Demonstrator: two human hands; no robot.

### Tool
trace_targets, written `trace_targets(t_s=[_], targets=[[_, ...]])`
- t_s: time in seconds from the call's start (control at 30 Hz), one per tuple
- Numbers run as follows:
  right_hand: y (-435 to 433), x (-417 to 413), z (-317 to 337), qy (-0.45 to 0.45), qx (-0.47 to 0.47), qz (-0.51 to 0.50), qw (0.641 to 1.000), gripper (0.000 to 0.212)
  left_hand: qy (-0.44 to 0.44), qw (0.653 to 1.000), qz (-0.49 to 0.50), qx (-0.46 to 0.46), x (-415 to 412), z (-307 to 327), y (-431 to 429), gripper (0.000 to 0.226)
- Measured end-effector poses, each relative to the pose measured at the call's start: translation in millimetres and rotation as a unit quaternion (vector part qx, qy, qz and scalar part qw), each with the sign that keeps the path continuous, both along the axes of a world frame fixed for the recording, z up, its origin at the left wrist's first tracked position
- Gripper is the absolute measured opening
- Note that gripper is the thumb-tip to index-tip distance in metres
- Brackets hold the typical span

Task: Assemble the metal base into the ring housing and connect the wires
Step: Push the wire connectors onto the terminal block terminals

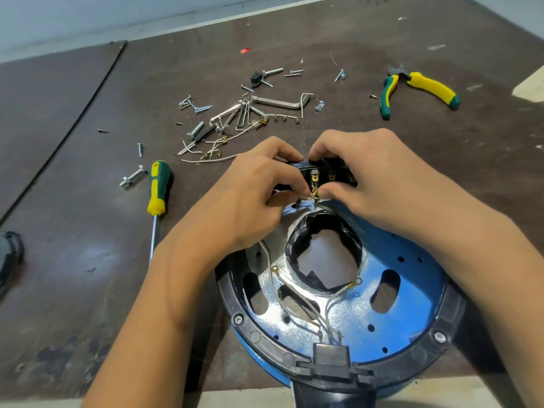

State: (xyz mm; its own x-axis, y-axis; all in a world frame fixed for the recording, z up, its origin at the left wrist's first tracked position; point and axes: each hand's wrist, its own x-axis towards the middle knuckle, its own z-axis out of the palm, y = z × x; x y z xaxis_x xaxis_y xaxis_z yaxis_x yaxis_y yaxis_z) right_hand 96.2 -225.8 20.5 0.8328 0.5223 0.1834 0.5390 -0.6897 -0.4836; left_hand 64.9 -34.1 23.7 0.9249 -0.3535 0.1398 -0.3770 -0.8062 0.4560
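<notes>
Reaching forward over the ring housing, both forearms angle inward so the hands meet at its far rim. The left hand is curled, its fingertips pinching a thin white wire that ends in a brass connector. The right hand arches over a black terminal block, fingers hooked across its top and thumb just beside the connector. The shiny metal base sits inside the black housing on the brown table, with other wires lying loose across it. A screwdriver lies to the left, pliers at the far right.
</notes>
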Motion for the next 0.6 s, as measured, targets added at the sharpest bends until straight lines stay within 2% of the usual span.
trace_targets(t_s=[0.27, 0.6], targets=[[-1.1, 2.1, -1.7, -0.016, 0.004, 0.000, 1.000, 0.035, -0.003, 1.000, -0.013, 0.010, 0.2, 0.9, -1.9, 0.007], [-1.6, 1.9, -1.5, -0.025, 0.012, 0.011, 1.000, 0.031, -0.017, 1.000, -0.001, 0.007, 1.5, -0.7, -4.0, 0.008]])
